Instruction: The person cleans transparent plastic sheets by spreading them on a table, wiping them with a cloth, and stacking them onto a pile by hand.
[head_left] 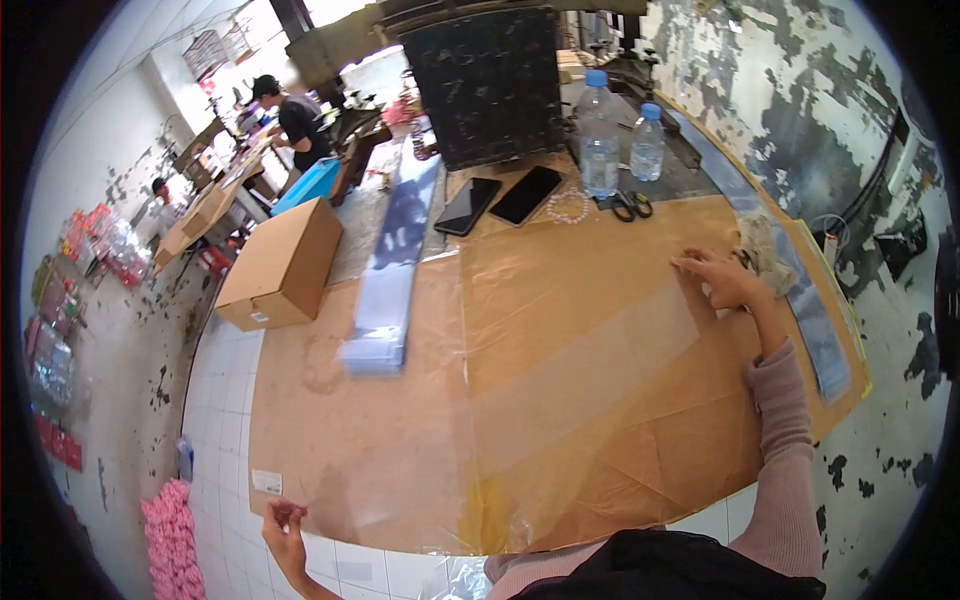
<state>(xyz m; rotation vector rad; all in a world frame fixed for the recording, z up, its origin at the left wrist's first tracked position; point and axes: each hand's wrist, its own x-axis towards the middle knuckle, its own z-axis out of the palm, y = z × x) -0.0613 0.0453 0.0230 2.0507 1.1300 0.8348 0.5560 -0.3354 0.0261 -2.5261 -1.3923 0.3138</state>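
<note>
A long clear plastic strip [590, 362] lies diagonally across the brown paper-covered table [560, 290]. My right hand [722, 280] is at its far right end, fingers bent and pressed down on it. Beyond the table's near left edge, my left hand [287, 535] has its thumb and fingers pinched together at the strip's other end, which is faint there. A stack of bluish clear plastic strips [392, 265] lies at the left middle of the table, its near end slightly blurred. More bluish plastic [815, 340] runs along the right edge, beside a crumpled grey cloth [765, 250].
Two phones [468, 206], a beaded bracelet [568, 205], black scissors [632, 206] and two water bottles [600, 145] stand or lie at the back. A cardboard box [285, 262] sits at the left. Behind rises a dark machine panel [485, 85]; a person [298, 125] works farther off.
</note>
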